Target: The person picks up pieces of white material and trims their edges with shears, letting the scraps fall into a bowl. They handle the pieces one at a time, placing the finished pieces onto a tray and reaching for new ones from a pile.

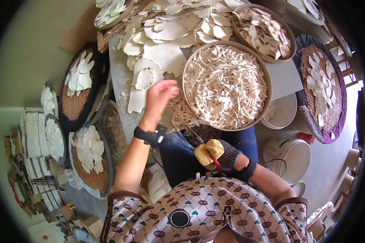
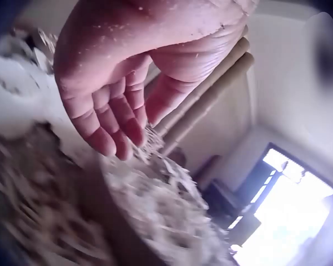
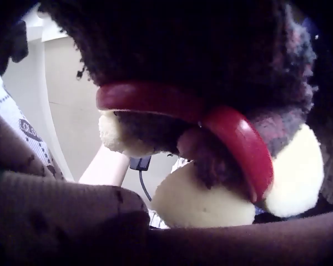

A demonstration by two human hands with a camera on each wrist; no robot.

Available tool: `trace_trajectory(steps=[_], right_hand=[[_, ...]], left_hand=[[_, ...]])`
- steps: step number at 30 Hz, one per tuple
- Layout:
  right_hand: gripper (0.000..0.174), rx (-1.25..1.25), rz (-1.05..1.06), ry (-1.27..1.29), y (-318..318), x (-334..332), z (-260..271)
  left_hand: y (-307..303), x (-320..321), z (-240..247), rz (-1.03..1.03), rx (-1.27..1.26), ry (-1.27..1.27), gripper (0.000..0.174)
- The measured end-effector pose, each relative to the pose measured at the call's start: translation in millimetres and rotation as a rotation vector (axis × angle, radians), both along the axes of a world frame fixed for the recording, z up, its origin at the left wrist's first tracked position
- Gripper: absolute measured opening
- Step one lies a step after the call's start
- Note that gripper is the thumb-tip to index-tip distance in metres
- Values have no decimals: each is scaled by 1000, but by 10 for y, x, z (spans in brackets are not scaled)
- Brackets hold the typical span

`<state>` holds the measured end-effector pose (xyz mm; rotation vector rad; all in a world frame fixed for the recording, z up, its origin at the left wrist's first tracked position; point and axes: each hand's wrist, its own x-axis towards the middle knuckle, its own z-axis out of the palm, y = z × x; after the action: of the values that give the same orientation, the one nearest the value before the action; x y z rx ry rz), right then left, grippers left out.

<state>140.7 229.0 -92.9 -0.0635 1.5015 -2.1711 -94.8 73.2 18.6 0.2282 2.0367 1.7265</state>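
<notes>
My bare left hand hovers over the table just left of a round tray heaped with thin off-white scraps. In the left wrist view its fingers hang loosely bent by the tray rim, and nothing shows between them and the thumb. Low at my lap, my right hand, in a dark knitted glove, grips scissors. Their red handles are padded with yellow foam, and the blades point up towards the table edge. Most of the gloved fingers are dark in the right wrist view.
Thin white sheets with ragged edges pile up at the table's back left. A second round tray of larger scraps stands at the back right. White buckets are on the right floor. Woven trays bearing white pieces flank both sides.
</notes>
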Motion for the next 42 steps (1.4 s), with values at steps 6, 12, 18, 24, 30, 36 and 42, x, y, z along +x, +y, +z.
trace_trajectory(steps=[6,12,18,24,30,36,42], right_hand=[[18,84,50,-46,-38,-101,99],[16,376,114,278,-32,-218,334],[26,-447,-128,-148,-261,-448,339],[17,-478,-202,48,-295,-602,415],[17,257,-68,385,-293,-591,355],[24,242,-126,343,-260,-510,439],[21,497,-104,774,-140,-611,541]], left_hand=[[-832,-678,-609,357,-875,685,37],[-919,-791,-668,375,-530,488,35],[-668,147,76,289,140,-37,27],[-647,769,-40,257,194,-238,32],[-330,1027,-200,539,324,-4,47],[-273,1002,-199,442,312,-104,53],[-316,960,-157,318,299,-224,52]])
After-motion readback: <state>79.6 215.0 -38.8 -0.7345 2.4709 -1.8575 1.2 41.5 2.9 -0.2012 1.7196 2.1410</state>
